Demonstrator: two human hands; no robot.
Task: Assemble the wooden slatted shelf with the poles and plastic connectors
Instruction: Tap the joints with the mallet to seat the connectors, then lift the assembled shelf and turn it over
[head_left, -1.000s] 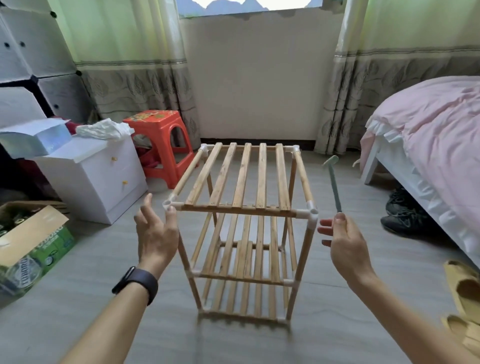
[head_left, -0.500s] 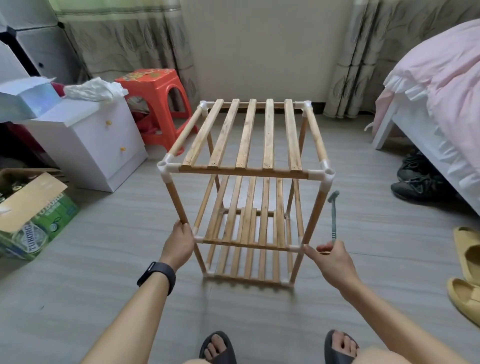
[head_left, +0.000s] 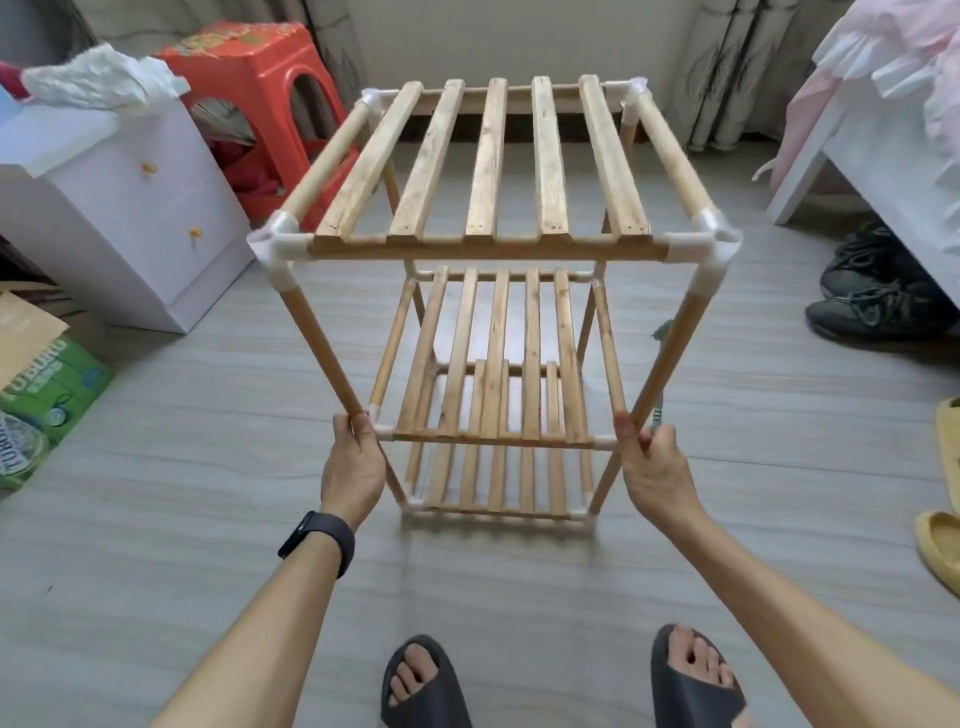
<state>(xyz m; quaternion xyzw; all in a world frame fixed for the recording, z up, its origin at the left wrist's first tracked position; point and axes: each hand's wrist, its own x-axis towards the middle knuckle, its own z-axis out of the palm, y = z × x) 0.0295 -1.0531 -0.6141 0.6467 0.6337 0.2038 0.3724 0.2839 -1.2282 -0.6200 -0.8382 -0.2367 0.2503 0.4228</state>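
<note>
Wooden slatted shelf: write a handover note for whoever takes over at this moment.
Left hand: grips the front left pole just above the middle tier.
Right hand: grips the front right pole, a green tool held alongside.
Shelf: upright on the floor.
Done: three slatted tiers joined by white connectors.
Left: nothing visibly missing; probably check joints, then release.

Wooden slatted shelf (head_left: 493, 166) upright, three tiers. Top tier has five light slats; middle tier (head_left: 531, 353) and bottom tier (head_left: 497, 486) show below it. Round wooden poles as legs: front left pole (head_left: 317, 338), front right pole (head_left: 670, 353). White plastic connectors (head_left: 278, 244) at every visible corner, joining poles to rails.
</note>
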